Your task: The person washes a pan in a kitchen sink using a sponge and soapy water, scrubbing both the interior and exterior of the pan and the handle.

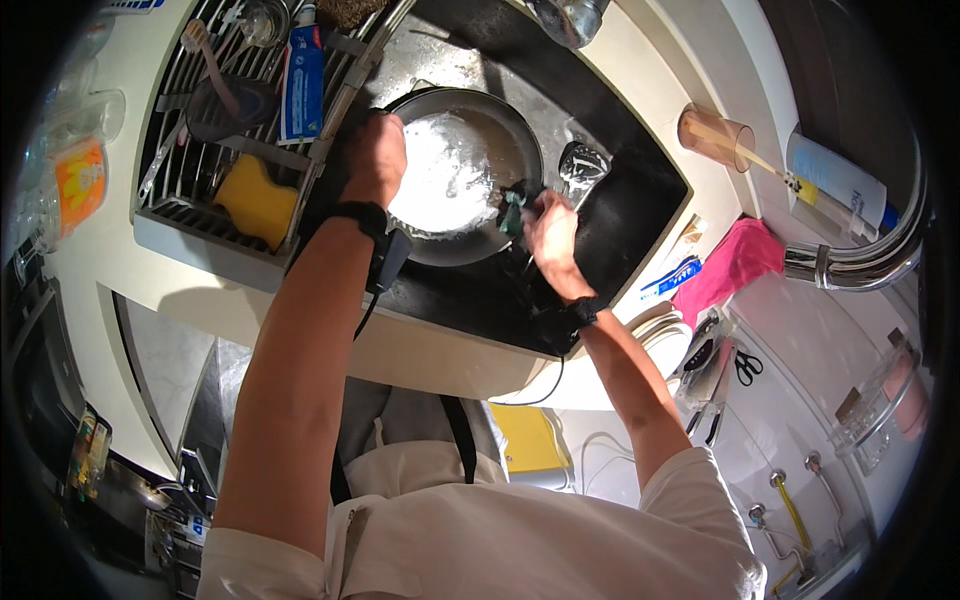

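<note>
A dark round frying pan (520, 142) sits in the black sink, with white foam (442, 172) and murky water covering much of its inside. At the pan's left edge, my left hand (377, 154) is closed on its dark handle, which the fingers mostly hide. My right hand (553, 225) pinches a dark green scrubbing cloth or pad (513, 213) against the pan's lower right inner side. Just beyond that hand lies a black slotted turner (583, 165) with suds on it, and part of its shaft is hidden.
A dish rack (202, 225) left of the sink holds a yellow sponge (255, 201), a toothpaste tube (303, 82) and a cup with a brush. The chrome faucet (570, 19) stands at the top. On the right ledge are a tinted cup (712, 139), a pink cloth (735, 259) and stacked plates (664, 341).
</note>
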`<state>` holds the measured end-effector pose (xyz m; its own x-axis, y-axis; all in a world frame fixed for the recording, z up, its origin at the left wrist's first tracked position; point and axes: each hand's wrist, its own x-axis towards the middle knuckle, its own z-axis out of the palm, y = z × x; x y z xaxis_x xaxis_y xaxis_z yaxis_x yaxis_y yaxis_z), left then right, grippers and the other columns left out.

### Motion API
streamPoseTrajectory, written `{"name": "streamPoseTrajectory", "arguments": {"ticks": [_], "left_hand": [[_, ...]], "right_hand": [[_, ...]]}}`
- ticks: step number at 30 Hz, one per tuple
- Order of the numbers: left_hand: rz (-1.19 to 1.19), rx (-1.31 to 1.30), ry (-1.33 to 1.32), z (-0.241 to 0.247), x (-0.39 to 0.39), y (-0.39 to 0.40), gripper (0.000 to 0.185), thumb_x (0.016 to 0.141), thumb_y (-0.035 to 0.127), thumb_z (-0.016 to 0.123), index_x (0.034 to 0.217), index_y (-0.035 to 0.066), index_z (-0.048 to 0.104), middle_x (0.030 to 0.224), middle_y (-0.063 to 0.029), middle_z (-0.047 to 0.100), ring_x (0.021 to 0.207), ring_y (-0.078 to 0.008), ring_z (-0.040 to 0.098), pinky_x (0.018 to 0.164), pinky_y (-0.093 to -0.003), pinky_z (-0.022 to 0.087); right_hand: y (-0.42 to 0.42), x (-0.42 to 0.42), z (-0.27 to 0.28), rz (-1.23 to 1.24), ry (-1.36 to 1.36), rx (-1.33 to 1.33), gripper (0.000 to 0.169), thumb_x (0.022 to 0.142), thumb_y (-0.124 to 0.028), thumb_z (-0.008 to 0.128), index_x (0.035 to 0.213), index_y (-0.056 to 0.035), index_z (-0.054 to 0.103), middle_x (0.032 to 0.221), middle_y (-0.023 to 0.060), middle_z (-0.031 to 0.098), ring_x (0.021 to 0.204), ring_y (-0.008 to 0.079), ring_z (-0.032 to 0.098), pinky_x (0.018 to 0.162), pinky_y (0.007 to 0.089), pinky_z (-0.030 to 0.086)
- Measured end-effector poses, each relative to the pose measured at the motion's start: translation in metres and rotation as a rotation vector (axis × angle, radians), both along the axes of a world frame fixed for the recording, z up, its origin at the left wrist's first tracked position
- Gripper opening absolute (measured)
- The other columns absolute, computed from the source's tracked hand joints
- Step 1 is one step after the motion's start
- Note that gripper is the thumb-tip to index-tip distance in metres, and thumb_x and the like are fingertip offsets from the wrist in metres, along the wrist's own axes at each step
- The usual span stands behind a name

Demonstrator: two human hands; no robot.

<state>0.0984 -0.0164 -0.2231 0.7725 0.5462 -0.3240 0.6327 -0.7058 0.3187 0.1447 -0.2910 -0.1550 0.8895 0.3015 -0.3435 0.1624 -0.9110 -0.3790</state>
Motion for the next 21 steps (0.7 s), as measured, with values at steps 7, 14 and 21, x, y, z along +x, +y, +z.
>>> {"name": "streamPoseTrajectory", "arguments": {"ticks": [7, 14, 21], "left_hand": [[-0.06, 0.015, 0.065, 0.017, 0.001, 0.005, 0.016, 0.089, 0.012, 0.052, 0.083, 0.006, 0.065, 0.085, -0.0185, 0.067, 0.082, -0.0376, 0.067, 0.068, -0.0438, 0.055], [-0.026, -0.064, 0.097, 0.02, 0.01, 0.007, 0.019, 0.09, 0.01, 0.05, 0.086, 0.002, 0.066, 0.086, -0.021, 0.067, 0.084, -0.0376, 0.068, 0.071, -0.0454, 0.056], [-0.008, -0.144, 0.178, 0.04, 0.016, 0.01, 0.021, 0.091, 0.009, 0.047, 0.095, 0.003, 0.067, 0.099, -0.0197, 0.068, 0.092, -0.0372, 0.067, 0.079, -0.0448, 0.054]], "right_hand": [[0.001, -0.015, 0.001, -0.133, 0.296, -0.135, 0.024, 0.072, -0.015, 0.076, 0.086, -0.0004, 0.063, 0.075, 0.0192, 0.067, 0.076, 0.0362, 0.067, 0.07, 0.0419, 0.053], [0.024, 0.037, -0.018, 0.141, -0.184, -0.13, 0.015, 0.069, 0.002, 0.062, 0.084, -0.0007, 0.062, 0.093, 0.0194, 0.061, 0.084, 0.0388, 0.063, 0.072, 0.0451, 0.052], [0.02, -0.011, 0.005, -0.101, 0.204, -0.291, 0.026, 0.075, -0.019, 0.077, 0.089, -0.0032, 0.061, 0.089, 0.0178, 0.068, 0.086, 0.0358, 0.067, 0.078, 0.0434, 0.053]]}}
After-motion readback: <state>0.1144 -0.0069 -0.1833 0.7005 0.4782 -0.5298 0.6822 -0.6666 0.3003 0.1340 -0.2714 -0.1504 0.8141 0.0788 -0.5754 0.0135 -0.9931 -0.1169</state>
